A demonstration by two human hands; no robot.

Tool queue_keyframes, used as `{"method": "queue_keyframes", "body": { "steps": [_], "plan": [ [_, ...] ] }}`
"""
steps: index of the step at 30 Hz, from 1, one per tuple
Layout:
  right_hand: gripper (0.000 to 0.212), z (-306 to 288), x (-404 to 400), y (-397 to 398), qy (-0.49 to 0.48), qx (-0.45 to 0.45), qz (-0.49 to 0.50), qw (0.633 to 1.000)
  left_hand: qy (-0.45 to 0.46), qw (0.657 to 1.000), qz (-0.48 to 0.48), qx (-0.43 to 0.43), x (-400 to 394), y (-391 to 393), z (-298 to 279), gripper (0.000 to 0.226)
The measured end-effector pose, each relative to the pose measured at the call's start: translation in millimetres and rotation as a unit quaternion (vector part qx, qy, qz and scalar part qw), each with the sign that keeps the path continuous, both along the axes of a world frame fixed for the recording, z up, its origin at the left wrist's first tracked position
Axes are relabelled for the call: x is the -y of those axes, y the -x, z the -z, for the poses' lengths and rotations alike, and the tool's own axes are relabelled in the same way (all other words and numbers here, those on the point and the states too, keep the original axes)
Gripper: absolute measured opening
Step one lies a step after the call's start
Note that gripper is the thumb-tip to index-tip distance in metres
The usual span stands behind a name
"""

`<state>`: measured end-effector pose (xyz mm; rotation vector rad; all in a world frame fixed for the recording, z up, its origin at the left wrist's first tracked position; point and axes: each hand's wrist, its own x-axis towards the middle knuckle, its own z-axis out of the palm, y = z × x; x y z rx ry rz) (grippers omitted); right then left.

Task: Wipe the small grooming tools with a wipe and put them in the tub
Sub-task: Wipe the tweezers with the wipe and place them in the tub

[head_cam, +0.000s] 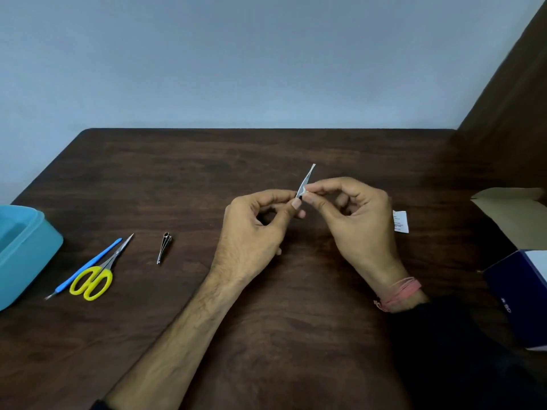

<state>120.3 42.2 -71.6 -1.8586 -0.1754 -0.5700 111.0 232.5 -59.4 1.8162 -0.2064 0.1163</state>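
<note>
Above the middle of the dark wooden table, my left hand and my right hand meet. Both pinch the lower end of a thin silvery-white sachet, seen edge-on and pointing up and away. A small printed white scrap lies just right of my right hand. At the left lie a metal nail clipper, yellow-handled scissors and a blue-handled thin tool. The blue tub stands open at the left edge, partly out of view.
An open cardboard box sits at the right edge of the table, with a dark blue and white box nearer to me. A pale wall runs behind the table's far edge. A red thread band circles my right wrist.
</note>
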Motion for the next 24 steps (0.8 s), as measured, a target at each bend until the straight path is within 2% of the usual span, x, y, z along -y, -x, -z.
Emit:
{"method": "queue_keyframes", "body": {
  "steps": [9, 15, 20, 24],
  "plan": [
    [0.009, -0.4, -0.7, 1.7, 0.011, 0.019, 0.042, 0.999, -0.014, 1.000, 0.012, 0.009, -1.1, -1.0, 2.4, 0.030],
    [0.012, -6.6, -9.4, 11.0, 0.122, 0.067, 0.022, 0.990, -0.031, 0.999, 0.019, 0.033, -2.6, -2.3, 2.4, 0.028],
    [0.008, -6.4, -1.2, 6.7, 0.092, 0.070, 0.082, 0.990, -0.064, 0.998, 0.014, 0.020, -1.6, -0.9, 0.9, 0.025],
    [0.008, -6.2, -3.9, 8.9, 0.107, 0.075, 0.056, 0.990, -0.052, 0.999, 0.008, 0.013, -2.0, 0.0, 1.1, 0.023]
  ]
}}
